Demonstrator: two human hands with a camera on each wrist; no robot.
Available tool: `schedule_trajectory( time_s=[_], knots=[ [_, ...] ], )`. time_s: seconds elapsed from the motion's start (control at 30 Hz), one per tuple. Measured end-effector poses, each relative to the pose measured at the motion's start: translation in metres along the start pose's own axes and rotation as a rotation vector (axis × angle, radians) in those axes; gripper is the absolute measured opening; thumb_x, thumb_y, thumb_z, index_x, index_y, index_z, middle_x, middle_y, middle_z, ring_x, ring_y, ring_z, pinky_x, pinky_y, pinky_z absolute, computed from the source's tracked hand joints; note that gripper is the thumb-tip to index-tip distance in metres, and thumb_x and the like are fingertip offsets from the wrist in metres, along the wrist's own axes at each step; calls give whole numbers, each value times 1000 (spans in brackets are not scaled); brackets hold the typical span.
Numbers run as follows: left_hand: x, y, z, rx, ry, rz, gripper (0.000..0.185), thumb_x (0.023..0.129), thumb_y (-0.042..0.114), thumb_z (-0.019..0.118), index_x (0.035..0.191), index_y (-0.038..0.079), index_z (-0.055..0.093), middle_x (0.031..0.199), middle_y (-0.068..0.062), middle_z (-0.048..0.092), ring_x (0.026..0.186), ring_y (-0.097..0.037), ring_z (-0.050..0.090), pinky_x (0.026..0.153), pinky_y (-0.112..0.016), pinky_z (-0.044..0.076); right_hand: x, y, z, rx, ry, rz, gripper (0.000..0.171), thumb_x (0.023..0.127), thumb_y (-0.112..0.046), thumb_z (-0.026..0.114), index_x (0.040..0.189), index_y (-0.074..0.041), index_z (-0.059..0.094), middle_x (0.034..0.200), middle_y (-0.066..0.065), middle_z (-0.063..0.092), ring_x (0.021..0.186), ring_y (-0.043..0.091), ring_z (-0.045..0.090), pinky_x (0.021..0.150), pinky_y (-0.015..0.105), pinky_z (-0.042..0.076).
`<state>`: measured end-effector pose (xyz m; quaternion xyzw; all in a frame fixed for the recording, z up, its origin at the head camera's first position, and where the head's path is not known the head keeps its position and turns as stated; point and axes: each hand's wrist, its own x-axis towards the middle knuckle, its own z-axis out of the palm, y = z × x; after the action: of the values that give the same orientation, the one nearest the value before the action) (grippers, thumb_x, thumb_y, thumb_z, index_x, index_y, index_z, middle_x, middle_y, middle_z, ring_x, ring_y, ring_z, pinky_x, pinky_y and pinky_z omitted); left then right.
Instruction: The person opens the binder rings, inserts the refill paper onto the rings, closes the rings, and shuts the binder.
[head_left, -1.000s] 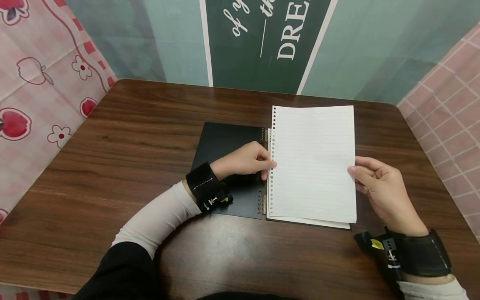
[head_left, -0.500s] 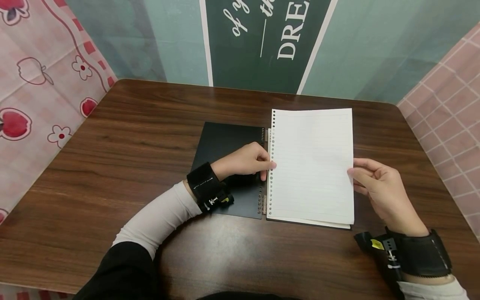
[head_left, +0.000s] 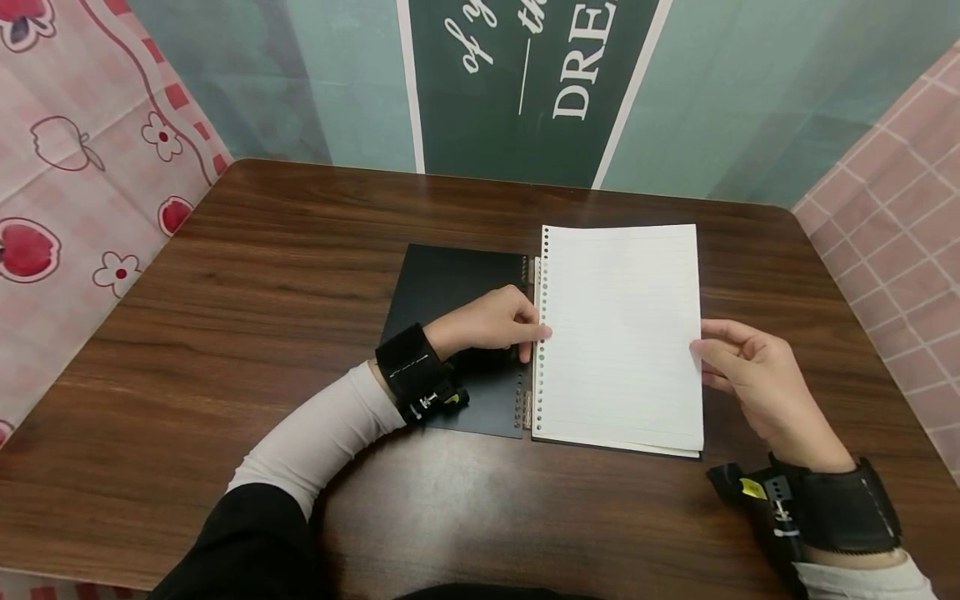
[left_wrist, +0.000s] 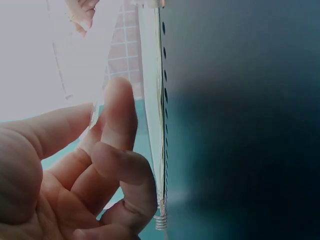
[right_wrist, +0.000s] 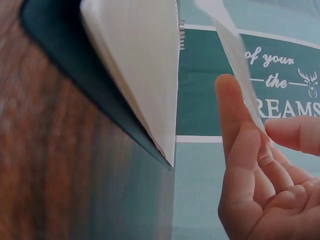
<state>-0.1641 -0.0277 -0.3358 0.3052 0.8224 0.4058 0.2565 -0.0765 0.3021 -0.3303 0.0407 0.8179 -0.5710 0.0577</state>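
Observation:
Punched, lined white paper (head_left: pixel 618 333) is held over the right half of an open black ring notebook (head_left: pixel 450 283). My left hand (head_left: pixel 498 321) pinches the punched left edge between thumb and fingers. At the opposite edge, my right hand (head_left: pixel 757 362) pinches with its thumb on top. The right wrist view shows the held paper apart from the notebook's page stack (right_wrist: pixel 140 55), raised above it. Metal ring coils (left_wrist: pixel 160 222) appear at the notebook's spine in the left wrist view. Whether the paper is one sheet or a few, I cannot tell.
The notebook lies on a dark brown wooden table (head_left: pixel 225 333). Behind the table hangs a green cloth with white lettering (head_left: pixel 573 67). Pink patterned cloth (head_left: pixel 75 192) borders the left side, and a pink tiled surface (head_left: pixel 900 225) the right.
Both hands still pinch the paper. Its top edge has come down in the head view and its right edge has shifted left, now covering more of the pages below. The right hand has moved slightly left.

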Motion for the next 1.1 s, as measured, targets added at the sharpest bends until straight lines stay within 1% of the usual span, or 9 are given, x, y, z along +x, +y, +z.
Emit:
schedule_trajectory(
  time_s=[0.13, 0.2, 0.33, 0.43, 0.5, 0.63, 0.73, 0.9, 1.1],
  knots=[
    [1, 1, 0, 15, -7, -7, 34, 101, 20, 58, 74, 8, 73, 63, -6, 68, 51, -11, 38, 55, -21, 32, 0, 0, -1, -116, 6, 13, 17, 100, -20, 60, 117, -17, 58, 87, -17, 72, 75, 3, 64, 68, 17, 54],
    [2, 2, 1, 22, -10, -13, 33, 101, 20, 58, 74, 8, 74, 63, -6, 68, 50, -11, 38, 55, -21, 32, 0, -1, -2, -146, 5, 24, 20, 100, -22, 59, 119, -17, 57, 88, -18, 72, 76, 3, 64, 68, 18, 55],
    [3, 4, 1, 38, -17, -25, 33, 101, 20, 59, 74, 8, 74, 63, -6, 69, 51, -11, 42, 55, -21, 34, 0, -1, -4, -107, -10, 41, 24, 100, -23, 59, 123, -16, 57, 89, -16, 72, 77, 2, 65, 69, 18, 55],
    [4, 4, 1, 36, -23, -37, 34, 101, 20, 59, 74, 7, 74, 63, -5, 69, 49, -10, 41, 55, -21, 36, 1, 0, -5, -73, -25, 34, 25, 100, -21, 59, 125, -15, 58, 90, -15, 72, 77, 3, 65, 69, 18, 55],
    [4, 4, 1, 29, -28, -48, 33, 101, 20, 59, 74, 7, 74, 63, -4, 69, 47, -9, 40, 54, -21, 36, 1, 0, -5, -98, -31, 27, 27, 101, -22, 58, 127, -14, 57, 93, -17, 72, 78, 4, 66, 70, 18, 55],
    [4, 4, 1, 15, -39, -72, 32, 101, 20, 59, 75, 7, 74, 62, -3, 68, 46, -9, 40, 53, -21, 37, 0, -1, -3, -199, -30, 24, 35, 102, -25, 55, 132, -9, 55, 96, -23, 69, 80, 6, 66, 71, 21, 55],
    [4, 3, 2, 15, -45, -76, 32, 101, 21, 59, 77, 7, 75, 63, -3, 68, 48, -9, 41, 54, -21, 38, 0, 0, -2, -235, -32, 26, 40, 103, -28, 54, 136, -5, 53, 96, -24, 68, 81, 6, 66, 72, 22, 55],
    [4, 1, 2, 12, -56, -82, 31, 101, 21, 58, 78, 8, 75, 63, -2, 68, 48, -10, 39, 54, -22, 36, 0, 2, -5, -245, -57, 19, 42, 103, -29, 52, 136, -2, 53, 97, -23, 68, 84, 6, 67, 74, 21, 56],
    [5, 2, 1, 19, -68, -85, 30, 101, 21, 59, 79, 8, 76, 62, -2, 67, 47, -9, 41, 52, -21, 34, 2, 5, -10, -258, -85, 36, 44, 103, -30, 53, 135, 1, 52, 92, -20, 70, 83, 5, 68, 74, 19, 55]
  ],
)
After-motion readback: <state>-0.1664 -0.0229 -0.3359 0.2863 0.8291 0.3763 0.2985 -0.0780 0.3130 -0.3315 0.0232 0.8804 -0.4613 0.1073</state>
